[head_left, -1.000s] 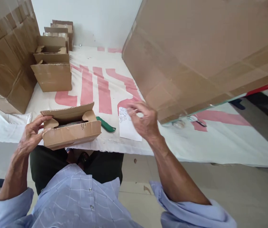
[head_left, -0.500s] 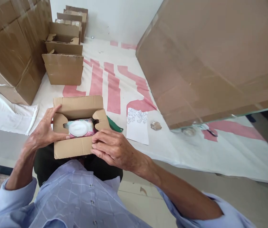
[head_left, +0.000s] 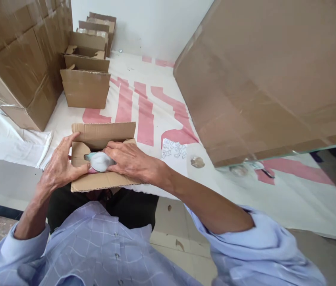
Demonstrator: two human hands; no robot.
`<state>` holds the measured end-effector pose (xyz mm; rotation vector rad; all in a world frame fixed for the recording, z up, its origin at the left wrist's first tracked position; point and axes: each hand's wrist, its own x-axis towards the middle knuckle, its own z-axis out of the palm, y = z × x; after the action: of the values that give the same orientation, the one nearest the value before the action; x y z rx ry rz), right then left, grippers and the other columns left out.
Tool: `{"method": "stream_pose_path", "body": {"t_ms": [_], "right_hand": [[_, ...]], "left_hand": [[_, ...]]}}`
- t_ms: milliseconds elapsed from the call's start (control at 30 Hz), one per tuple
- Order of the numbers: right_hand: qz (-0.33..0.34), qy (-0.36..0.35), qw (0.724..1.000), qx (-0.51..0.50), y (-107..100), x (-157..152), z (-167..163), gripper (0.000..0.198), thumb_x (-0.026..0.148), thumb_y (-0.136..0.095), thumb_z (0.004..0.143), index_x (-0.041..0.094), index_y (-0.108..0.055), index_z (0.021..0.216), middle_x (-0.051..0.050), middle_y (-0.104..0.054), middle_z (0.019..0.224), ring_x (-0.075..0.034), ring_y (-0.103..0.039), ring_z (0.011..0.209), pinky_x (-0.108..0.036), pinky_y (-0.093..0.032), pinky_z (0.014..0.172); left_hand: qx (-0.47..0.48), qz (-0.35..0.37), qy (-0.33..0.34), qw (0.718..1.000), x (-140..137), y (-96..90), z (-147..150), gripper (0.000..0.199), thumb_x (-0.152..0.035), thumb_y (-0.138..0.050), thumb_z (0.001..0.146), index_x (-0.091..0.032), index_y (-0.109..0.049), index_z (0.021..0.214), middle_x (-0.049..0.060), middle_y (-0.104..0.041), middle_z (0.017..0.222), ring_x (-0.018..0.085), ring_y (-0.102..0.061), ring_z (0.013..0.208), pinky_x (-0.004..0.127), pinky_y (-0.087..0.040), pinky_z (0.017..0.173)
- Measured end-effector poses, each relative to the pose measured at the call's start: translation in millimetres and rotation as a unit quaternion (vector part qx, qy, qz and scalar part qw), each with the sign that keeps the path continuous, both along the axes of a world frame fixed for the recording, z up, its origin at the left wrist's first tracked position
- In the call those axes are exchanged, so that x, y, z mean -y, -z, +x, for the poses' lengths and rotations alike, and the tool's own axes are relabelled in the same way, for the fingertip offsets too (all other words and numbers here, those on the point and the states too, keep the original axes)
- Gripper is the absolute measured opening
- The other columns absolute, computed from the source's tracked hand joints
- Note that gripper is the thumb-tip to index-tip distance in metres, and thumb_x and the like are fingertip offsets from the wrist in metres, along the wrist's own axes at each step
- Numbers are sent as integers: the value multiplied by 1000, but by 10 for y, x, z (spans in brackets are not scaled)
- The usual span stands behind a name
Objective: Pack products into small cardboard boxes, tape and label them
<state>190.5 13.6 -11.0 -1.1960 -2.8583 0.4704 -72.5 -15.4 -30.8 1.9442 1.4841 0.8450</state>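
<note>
An open cardboard box [head_left: 102,182] is held at the near edge of the table, above my lap. Inside lies a colourful pack of wet wipes [head_left: 100,162] with a white oval lid facing up. My left hand [head_left: 59,165] grips the box's left side, thumb on the inner left flap and fingers along the outside. My right hand [head_left: 130,161] reaches over the right side of the box, its bent fingers at the inner right flap and the right end of the pack. That hand covers most of the flap, and its fingertips are partly hidden.
Several open cardboard boxes [head_left: 86,89] stand in a row at the back left, beside stacked taped cartons [head_left: 19,71]. A large carton [head_left: 263,79] fills the right. A white sheet of stickers [head_left: 174,153] and a roll of clear tape [head_left: 197,161] lie on the cloth-covered table.
My right hand has moved from the front right corner of the box up and inward over its right flap. My left hand keeps its hold on the left side.
</note>
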Motion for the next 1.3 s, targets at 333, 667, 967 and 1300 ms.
{"method": "stream_pose_path", "body": {"t_ms": [333, 667, 967, 1300], "right_hand": [[-39, -84, 994, 61, 366, -180, -56, 56, 34, -56, 103, 19, -47, 156, -21, -67, 137, -40, -63, 127, -54, -51, 105], [25, -40, 999, -1, 263, -50, -68, 44, 39, -65, 96, 21, -63, 136, -15, -76, 121, -34, -73, 109, -47, -55, 93], [53, 25, 993, -107, -569, 20, 124, 55, 37, -72, 76, 24, -70, 129, -13, -78, 131, -37, -75, 109, -45, -60, 82], [40, 174, 948, -265, -903, 196, 404, 55, 39, -77, 61, 26, -76, 114, -9, -80, 118, -31, -75, 99, -41, -62, 81]], "left_hand": [[31, -18, 38, 999, 112, 117, 57, 112, -47, -99, 66, -24, -44, 161, 17, -51, 161, 41, -53, 151, 59, -50, 125], [55, -37, 38, 997, 89, 214, 11, 131, -71, -100, 55, -19, -44, 162, 22, -53, 154, 47, -54, 146, 66, -44, 127], [70, -42, 44, 996, 9, 103, 28, 130, -80, -98, 52, -18, -52, 157, 22, -57, 148, 47, -57, 140, 63, -48, 122], [92, 85, 91, 988, -62, -161, 96, 123, -82, -91, 65, -20, -48, 163, 25, -33, 176, 48, -26, 168, 64, -30, 135]]}}
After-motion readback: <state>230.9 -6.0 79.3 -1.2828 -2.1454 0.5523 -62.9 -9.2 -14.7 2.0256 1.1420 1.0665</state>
